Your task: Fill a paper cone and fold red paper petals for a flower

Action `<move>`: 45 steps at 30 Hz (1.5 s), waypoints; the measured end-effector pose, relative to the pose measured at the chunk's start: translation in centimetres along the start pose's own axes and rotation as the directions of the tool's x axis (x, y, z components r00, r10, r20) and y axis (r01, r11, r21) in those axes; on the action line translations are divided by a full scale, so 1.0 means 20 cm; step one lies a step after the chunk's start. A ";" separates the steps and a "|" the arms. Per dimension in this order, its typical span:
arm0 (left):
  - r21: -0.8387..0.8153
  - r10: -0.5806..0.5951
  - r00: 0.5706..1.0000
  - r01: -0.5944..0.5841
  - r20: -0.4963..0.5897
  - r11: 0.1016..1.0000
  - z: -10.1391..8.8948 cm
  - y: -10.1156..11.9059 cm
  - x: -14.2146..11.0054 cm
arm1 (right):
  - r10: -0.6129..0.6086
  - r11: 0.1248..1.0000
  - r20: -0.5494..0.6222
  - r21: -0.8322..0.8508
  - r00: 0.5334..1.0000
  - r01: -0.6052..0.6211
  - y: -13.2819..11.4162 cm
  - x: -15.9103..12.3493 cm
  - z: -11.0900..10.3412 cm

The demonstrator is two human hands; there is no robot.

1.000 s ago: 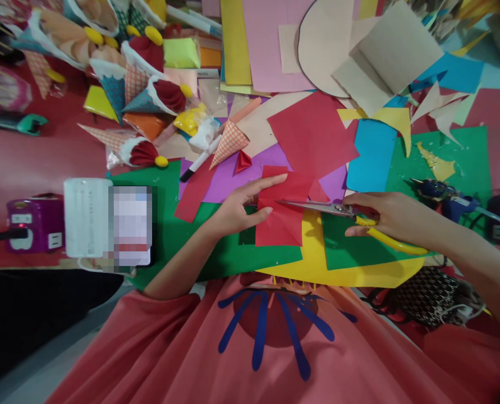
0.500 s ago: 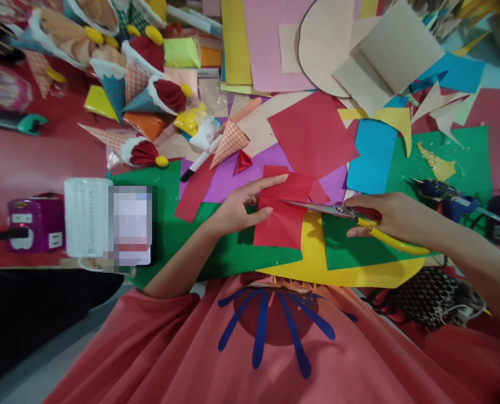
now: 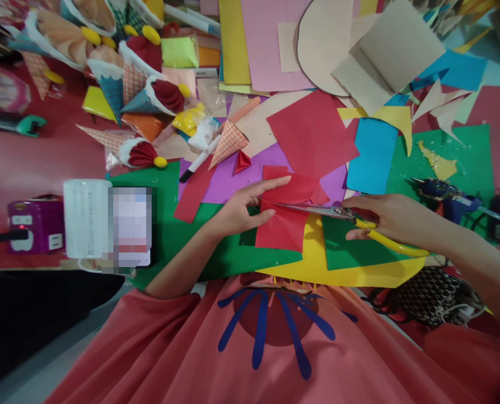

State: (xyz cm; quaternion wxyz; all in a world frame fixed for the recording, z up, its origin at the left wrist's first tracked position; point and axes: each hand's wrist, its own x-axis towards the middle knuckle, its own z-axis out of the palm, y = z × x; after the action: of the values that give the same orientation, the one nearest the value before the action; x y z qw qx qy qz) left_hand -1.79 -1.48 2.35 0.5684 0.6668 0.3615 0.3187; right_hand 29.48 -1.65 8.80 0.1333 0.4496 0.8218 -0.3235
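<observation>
In my left hand (image 3: 245, 207) is a piece of red paper (image 3: 281, 233), gripped at its left side between thumb and fingers. My right hand (image 3: 371, 216) is closed round the yellow handles of a pair of scissors (image 3: 328, 211). The blades point left and lie across the middle of the red paper, which has a slit running in from its right edge. Beneath the paper are a green sheet (image 3: 216, 258) and a yellow sheet (image 3: 342, 272). Just above my left fingers lies a small folded red piece (image 3: 242, 161).
Paper cones with fabric filling (image 3: 136, 84) crowd the upper left. Coloured sheets (image 3: 275, 39) and scraps cover the back. A glue gun (image 3: 439, 193) lies at right. A phone (image 3: 132, 224), a white box (image 3: 87, 219) and a purple power adapter (image 3: 35, 224) stand at left.
The scissors have moved slightly left, deeper into the red paper, and the slit is longer. The lower part of the paper has shifted a little to the right.
</observation>
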 end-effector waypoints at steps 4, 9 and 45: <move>0.001 0.014 1.000 -0.014 0.008 1.000 0.01 0.00 0.00 | -0.026 1.000 -0.012 0.016 1.000 0.026 0.00 0.01 0.00; -0.009 0.014 1.000 -0.014 0.015 1.000 0.01 0.00 0.00 | -0.026 0.998 -0.018 0.048 1.000 0.026 0.01 0.01 0.01; 0.021 0.009 0.997 -0.011 0.071 1.000 0.04 0.04 0.02 | -0.031 0.992 0.026 0.121 0.999 0.027 -0.01 0.02 0.03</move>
State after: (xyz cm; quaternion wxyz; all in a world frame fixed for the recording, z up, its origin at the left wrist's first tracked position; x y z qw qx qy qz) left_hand -0.79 -1.70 3.09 0.5721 0.6857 0.3410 0.2937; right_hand 29.08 -1.83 8.30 0.1127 0.4404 0.8054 -0.3805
